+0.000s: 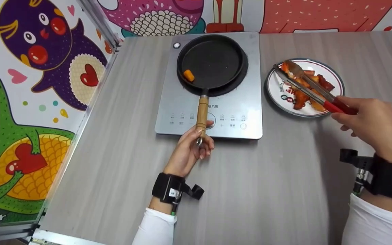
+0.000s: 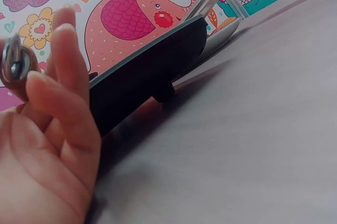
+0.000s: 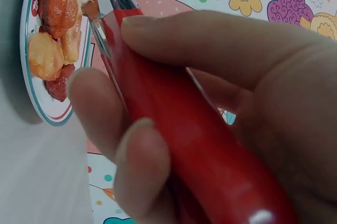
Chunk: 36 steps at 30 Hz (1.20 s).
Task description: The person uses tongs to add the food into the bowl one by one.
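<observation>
My left hand (image 1: 187,151) grips the wooden handle (image 1: 201,110) of a black frying pan (image 1: 214,61) near its metal end ring. One small orange piece of food (image 1: 189,75) lies in the pan, by the left edge. With thumb and fingers my right hand (image 1: 379,119) holds red-handled metal tongs (image 1: 301,87) over a white plate (image 1: 336,76) at the right. Their tips are apart, at the plate's back left, with an orange chunk (image 1: 286,66) beside them. Glazed reddish-brown pieces (image 3: 57,4) and a yellowish chunk (image 3: 44,56) lie on the plate.
The pan sits on a silver induction cooker (image 1: 168,102) with a touch panel along its front. A grey wood-grain table (image 1: 250,190) lies under everything. Cartoon-printed walls (image 1: 328,17) stand behind and at the left, with a metal frame (image 1: 80,119) along the left edge.
</observation>
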Available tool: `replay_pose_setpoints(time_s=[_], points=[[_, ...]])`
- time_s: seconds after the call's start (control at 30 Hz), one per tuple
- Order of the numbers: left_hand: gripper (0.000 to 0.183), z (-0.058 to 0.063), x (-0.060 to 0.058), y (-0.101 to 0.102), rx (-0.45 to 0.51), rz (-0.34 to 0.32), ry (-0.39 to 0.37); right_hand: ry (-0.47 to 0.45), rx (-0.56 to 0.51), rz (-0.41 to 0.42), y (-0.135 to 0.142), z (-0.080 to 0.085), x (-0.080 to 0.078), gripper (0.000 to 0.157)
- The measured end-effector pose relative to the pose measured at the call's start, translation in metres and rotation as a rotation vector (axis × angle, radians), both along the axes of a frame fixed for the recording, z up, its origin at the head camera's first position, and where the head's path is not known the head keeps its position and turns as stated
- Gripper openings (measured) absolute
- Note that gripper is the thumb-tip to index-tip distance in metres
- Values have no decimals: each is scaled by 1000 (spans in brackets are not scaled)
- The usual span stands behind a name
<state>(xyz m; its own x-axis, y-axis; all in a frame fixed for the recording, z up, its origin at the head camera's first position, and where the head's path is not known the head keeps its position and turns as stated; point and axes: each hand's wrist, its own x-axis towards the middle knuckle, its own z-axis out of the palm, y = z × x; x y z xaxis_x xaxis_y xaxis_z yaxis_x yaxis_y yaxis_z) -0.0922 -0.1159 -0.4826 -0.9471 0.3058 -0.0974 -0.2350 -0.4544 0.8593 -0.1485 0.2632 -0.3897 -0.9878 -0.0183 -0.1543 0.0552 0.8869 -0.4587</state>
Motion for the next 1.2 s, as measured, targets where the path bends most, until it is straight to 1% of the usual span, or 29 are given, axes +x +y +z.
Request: replay_pose_setpoints(time_s=[0.3,0.7,1.2], points=[[52,0,0,-1,2,-2,3,63,-3,48,-5,3,1,41],[52,-2,1,0,20,-11,4,96,-17,39,-2,1,1,42],[54,0,-1,0,18,-8,0,138,-58,-18,-1,6,-1,48]])
